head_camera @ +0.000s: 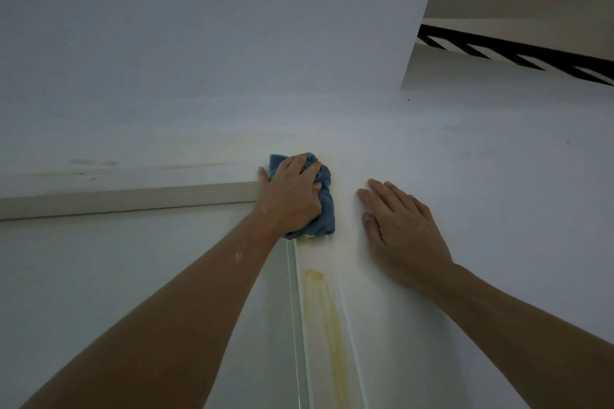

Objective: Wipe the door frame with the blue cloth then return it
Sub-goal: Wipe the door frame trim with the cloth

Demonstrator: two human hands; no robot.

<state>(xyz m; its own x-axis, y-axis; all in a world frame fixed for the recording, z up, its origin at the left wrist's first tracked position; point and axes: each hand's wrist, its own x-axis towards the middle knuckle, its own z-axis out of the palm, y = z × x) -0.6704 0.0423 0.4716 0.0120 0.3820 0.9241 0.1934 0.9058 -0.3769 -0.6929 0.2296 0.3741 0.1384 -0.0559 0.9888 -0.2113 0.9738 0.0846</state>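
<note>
I look up at the top right corner of a white door frame (319,292). My left hand (290,196) presses a bunched blue cloth (327,206) against that corner, where the top rail (126,199) meets the upright. A bit of yellow shows at the cloth's lower edge. A yellowish stain runs down the upright below the cloth. My right hand (402,226) lies flat with fingers spread on the white wall just right of the frame, holding nothing.
The white door (116,276) fills the lower left. White wall (265,60) stretches above. At the upper right an opening (518,33) shows a beige surface and a black railing.
</note>
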